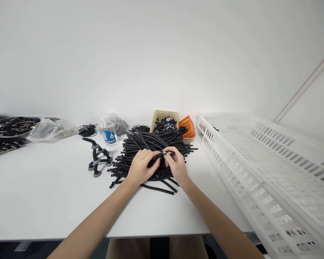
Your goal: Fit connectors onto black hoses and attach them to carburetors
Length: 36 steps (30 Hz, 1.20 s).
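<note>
Black tube (158, 156) at centre of frame, over the pile of black tubes (140, 142). Left hand (141, 166): thumb and fingers pinched on the tube. Right hand (177, 167): fingertips together on it, just beside the left; exact contact partly hidden. Cream bin (166, 112) and orange basket (191, 133) behind pile; plastic bottle (108, 133) left of centre; white perforated crate (226, 163) at right.

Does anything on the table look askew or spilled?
Two things: the orange basket, behind the pile of black tubes and beside the beige tub, sits tilted; and a few stray tubes jut from the pile's near edge at a slant. No spill or damage is evident.
</note>
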{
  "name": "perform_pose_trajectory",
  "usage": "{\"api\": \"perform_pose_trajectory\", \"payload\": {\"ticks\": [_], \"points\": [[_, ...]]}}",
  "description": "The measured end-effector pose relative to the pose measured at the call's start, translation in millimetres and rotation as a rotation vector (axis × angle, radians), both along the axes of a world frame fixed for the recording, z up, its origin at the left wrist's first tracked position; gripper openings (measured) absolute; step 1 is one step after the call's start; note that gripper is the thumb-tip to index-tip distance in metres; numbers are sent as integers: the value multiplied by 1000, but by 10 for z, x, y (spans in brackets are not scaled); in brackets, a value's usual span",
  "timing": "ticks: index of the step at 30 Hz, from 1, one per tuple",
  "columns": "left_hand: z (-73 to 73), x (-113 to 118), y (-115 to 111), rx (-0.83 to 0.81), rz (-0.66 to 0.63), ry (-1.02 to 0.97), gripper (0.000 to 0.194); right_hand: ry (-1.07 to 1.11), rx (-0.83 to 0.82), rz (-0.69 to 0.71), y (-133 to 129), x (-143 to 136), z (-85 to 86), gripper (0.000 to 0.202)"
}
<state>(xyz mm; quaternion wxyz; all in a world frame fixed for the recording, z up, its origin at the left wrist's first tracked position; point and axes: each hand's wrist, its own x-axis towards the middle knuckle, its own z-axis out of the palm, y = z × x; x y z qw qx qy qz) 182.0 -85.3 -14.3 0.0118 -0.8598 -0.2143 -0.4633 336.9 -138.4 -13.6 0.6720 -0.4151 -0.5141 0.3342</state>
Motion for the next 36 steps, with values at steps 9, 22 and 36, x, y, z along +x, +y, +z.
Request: {"api": "perform_pose_trajectory", "payload": {"ticks": [9, 22, 36], "points": [[-11, 2, 8, -15, 4, -2, 17, -92, -30, -122, 12, 23, 38, 21], [13, 33, -14, -50, 6, -4, 15, 53, -44, -91, 22, 33, 84, 21], [38, 59, -41, -65, -22, -32, 14, 171, 25, -34, 53, 10, 8, 19]]}}
